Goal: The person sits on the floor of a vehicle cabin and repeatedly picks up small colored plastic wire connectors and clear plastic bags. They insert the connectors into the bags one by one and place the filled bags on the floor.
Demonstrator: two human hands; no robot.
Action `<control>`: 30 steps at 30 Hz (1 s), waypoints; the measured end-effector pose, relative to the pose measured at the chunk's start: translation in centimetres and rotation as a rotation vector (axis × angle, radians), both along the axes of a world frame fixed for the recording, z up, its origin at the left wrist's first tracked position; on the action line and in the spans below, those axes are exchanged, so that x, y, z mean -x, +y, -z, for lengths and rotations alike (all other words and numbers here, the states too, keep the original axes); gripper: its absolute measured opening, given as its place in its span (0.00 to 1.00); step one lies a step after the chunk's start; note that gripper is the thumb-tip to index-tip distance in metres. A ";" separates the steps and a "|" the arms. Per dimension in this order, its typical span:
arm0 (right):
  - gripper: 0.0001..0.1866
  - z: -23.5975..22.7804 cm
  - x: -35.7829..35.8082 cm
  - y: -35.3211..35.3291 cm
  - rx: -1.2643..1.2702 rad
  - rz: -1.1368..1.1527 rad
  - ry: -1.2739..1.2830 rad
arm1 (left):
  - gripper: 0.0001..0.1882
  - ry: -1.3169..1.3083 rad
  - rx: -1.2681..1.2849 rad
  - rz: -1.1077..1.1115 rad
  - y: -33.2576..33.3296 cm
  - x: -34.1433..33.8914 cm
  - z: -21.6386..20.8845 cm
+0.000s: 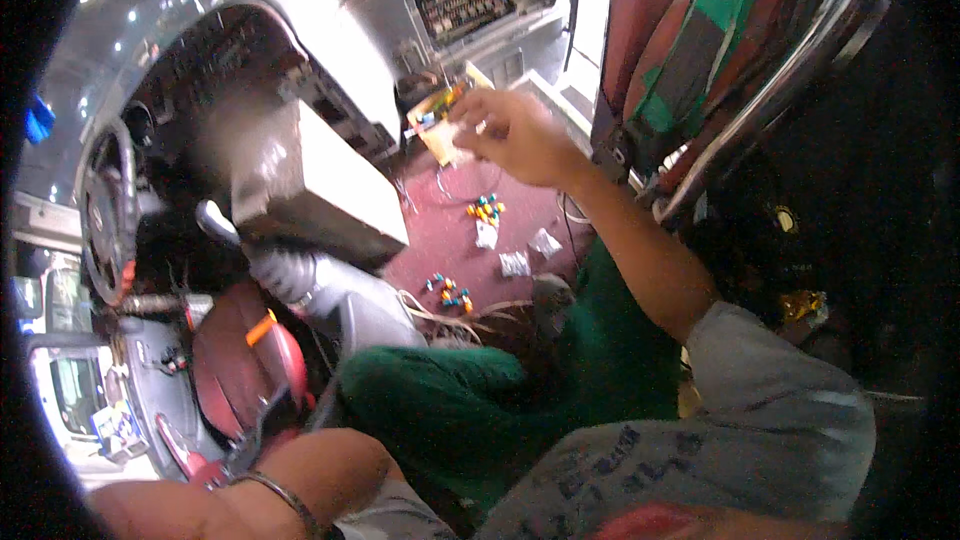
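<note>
My right hand (525,140) reaches forward over the cab floor, fingers bent, with a gap between thumb and index finger. I see nothing held in it. Just beyond its fingertips lies a tan cardboard piece (438,143) with small yellow, blue and dark items (432,118) on it, too blurred to name. Below the hand, small yellow and teal pieces (487,210) sit in a cluster on the red floor mat (440,250), beside small clear plastic bags (515,263). My left arm (330,460), wearing a bracelet (275,493), bends toward the lower left rim; its fingers do not show.
A large pale box-shaped console panel (335,180) stands left of the mat, near the steering wheel (105,210). Another cluster of coloured pieces (450,295) lies by loose cables (430,318). An open fuse panel (470,2) is ahead; a red seat (640,50) stands right.
</note>
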State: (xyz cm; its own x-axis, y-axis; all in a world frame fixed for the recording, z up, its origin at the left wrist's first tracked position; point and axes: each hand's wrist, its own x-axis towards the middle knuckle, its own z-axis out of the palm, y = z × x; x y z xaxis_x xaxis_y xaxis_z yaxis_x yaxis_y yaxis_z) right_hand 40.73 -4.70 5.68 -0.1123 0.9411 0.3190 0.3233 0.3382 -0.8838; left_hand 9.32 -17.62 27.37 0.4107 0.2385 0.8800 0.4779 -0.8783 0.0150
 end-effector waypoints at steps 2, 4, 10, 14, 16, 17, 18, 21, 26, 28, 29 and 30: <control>0.14 -0.2 0.3 0.0 -0.009 0.012 -0.098 | 0.16 -0.013 0.003 -0.071 0.5 0.3 0.3; 0.13 0.5 1.4 0.2 -0.315 0.007 -0.095 | 0.16 -0.029 0.000 -0.186 0.3 0.8 0.2; 0.14 0.0 0.9 -1.3 -0.097 -0.024 -0.112 | 0.15 -0.086 0.001 -0.262 2.6 -1.2 -0.5; 0.14 0.1 0.2 -0.9 -0.146 -0.012 -0.158 | 0.14 -0.119 -0.005 -0.296 2.9 -1.3 -0.2; 0.15 0.5 2.1 -1.1 -0.148 -0.047 -0.122 | 0.14 -0.089 0.001 -0.366 1.9 -0.6 -0.4; 0.16 -0.3 1.8 -1.3 -0.188 -0.049 -0.121 | 0.14 -0.096 -0.009 -0.375 1.5 -0.9 -0.5; 0.16 -1.2 1.9 -1.5 -0.228 -0.053 -0.119 | 0.14 -0.094 -0.021 -0.378 1.0 -0.8 -0.9; 0.16 -2.1 -0.5 -0.8 -0.241 -0.075 0.036 | 0.13 -0.143 -0.025 -0.315 1.9 -1.2 -0.9; 0.14 -0.8 1.0 -1.0 0.061 -0.115 0.172 | 0.13 -0.117 0.003 -0.340 1.3 -0.8 -1.0; 0.14 -2.6 1.6 -2.1 0.091 -0.068 -0.002 | 0.13 -0.095 0.013 -0.355 1.1 -0.7 -1.2; 0.14 -2.4 1.1 -1.7 0.054 -0.077 0.024 | 0.13 -0.104 0.006 -0.353 1.1 -0.9 -1.2; 0.14 -2.1 1.0 -1.6 0.017 -0.085 0.050 | 0.13 -0.103 0.003 -0.352 1.1 -1.0 -1.2</control>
State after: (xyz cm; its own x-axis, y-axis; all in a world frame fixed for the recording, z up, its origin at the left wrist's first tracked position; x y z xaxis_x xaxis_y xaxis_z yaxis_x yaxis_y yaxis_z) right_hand 39.75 -6.25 7.77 -0.1768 0.9341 0.3101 0.2496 0.3473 -0.9039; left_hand 10.33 -16.49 28.57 0.2119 0.3520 0.9117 0.7466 -0.6603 0.0815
